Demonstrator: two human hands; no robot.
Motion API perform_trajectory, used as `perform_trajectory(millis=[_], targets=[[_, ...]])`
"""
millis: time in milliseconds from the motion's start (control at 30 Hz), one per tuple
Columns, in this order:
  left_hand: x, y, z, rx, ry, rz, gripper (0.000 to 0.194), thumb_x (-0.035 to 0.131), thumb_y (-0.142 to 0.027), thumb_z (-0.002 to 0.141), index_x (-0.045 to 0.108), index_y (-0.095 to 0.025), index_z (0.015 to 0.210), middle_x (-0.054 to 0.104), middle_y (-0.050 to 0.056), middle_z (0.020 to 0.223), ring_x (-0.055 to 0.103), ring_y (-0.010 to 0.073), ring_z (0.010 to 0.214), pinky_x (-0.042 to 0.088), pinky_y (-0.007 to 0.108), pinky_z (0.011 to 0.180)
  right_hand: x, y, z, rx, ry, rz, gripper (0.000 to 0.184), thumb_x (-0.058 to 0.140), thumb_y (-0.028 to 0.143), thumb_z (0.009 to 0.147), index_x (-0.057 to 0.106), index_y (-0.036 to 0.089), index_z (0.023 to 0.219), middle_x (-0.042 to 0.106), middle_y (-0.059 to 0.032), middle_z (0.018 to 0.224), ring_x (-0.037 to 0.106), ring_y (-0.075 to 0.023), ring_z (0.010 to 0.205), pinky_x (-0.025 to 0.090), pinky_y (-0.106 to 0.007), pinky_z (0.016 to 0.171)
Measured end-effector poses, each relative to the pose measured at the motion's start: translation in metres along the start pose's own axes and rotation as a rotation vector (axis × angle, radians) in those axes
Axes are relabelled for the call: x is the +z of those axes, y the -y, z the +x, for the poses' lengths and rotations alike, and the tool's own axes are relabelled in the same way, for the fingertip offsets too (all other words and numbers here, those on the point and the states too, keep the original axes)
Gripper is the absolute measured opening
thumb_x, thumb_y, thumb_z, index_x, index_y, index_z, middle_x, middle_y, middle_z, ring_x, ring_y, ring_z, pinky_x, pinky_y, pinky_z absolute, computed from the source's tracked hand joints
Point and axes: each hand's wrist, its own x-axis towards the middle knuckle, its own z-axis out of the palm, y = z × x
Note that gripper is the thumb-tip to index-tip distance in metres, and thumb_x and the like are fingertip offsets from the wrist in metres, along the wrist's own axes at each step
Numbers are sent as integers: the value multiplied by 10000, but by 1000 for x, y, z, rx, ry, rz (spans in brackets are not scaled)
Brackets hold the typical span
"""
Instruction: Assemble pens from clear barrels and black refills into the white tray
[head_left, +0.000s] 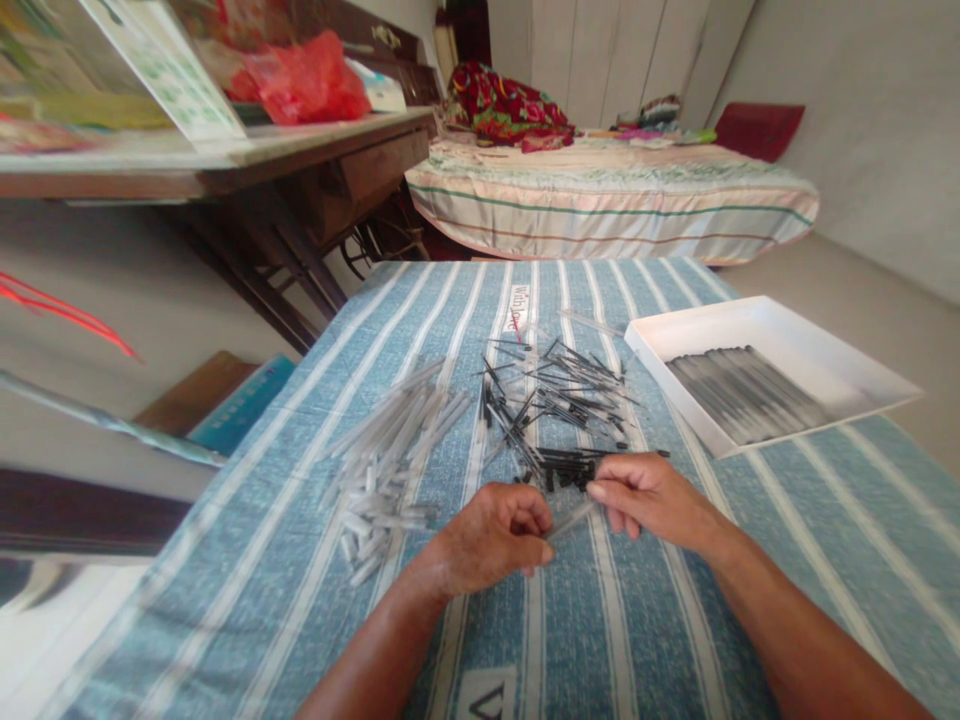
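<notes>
A clear pen barrel [574,520] spans the gap between my two hands, low over the striped cloth. My left hand [491,535] is closed on its left end, thumb against curled fingers. At the other end, my right hand [649,495] pinches with thumb and forefinger; whether a small part sits in that pinch is hidden. Just beyond my hands lie short black pen parts [562,468] and a loose heap of thin black refills [577,385]. To the left are a pile of clear barrels [409,410] and shorter translucent caps [367,525].
A white box [840,355] at the right holds a row of grey-black pens [742,390]. Blue striped cloth [285,560] covers the table. A desk [375,150] with a red plastic bag [311,80] stands at the left, and a bed [615,190] beyond.
</notes>
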Motion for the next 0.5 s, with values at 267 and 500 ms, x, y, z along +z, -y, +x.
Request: perform_trajectory(millis=[267, 500], targets=[[5, 4, -1, 74, -69, 112, 121, 616, -167, 626, 508, -160, 680, 489, -69, 521, 416, 63, 464, 289, 185, 450, 2, -2, -2, 33, -13, -3, 338, 522, 453, 813, 502, 167, 634, 576, 20, 488, 482, -68, 365, 355, -171, 378], [10, 6, -4, 336, -226, 648, 71, 528, -116, 703, 526, -171, 657, 495, -28, 613, 437, 96, 573, 307, 212, 536, 5, -6, -1, 121, -38, 57, 400, 523, 504, 797, 464, 176, 576, 555, 24, 432, 446, -63, 318, 326, -171, 353]])
